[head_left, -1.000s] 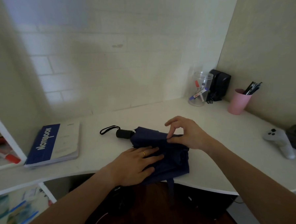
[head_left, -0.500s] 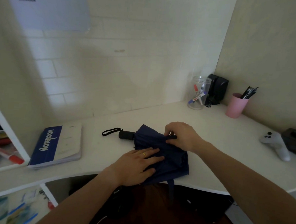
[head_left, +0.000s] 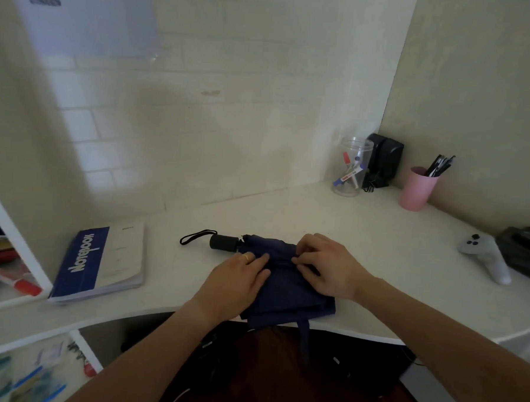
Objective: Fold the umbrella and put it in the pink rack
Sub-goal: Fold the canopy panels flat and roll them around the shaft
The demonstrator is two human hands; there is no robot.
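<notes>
A collapsed navy umbrella (head_left: 289, 289) lies on the white desk (head_left: 363, 236) near its front edge, its black handle (head_left: 224, 243) and wrist loop pointing left and a strap hanging over the edge. My left hand (head_left: 238, 279) lies flat on the left part of the fabric, pressing it down. My right hand (head_left: 327, 268) pinches a fold of the fabric on the right part. A pink cup (head_left: 416, 188) with dark pens stands at the back right by the wall. No other pink holder is in view.
A blue and white notebook (head_left: 100, 264) lies on the desk to the left. A clear jar of markers (head_left: 351, 167) and a black speaker (head_left: 384, 159) stand in the back corner. A white game controller (head_left: 486, 258) and a dark box sit at the right. Shelves with markers are at the far left.
My right hand came down from above the fabric and now pinches a fold. My left hand slid up the fabric toward the handle. The view tilted upward a little.
</notes>
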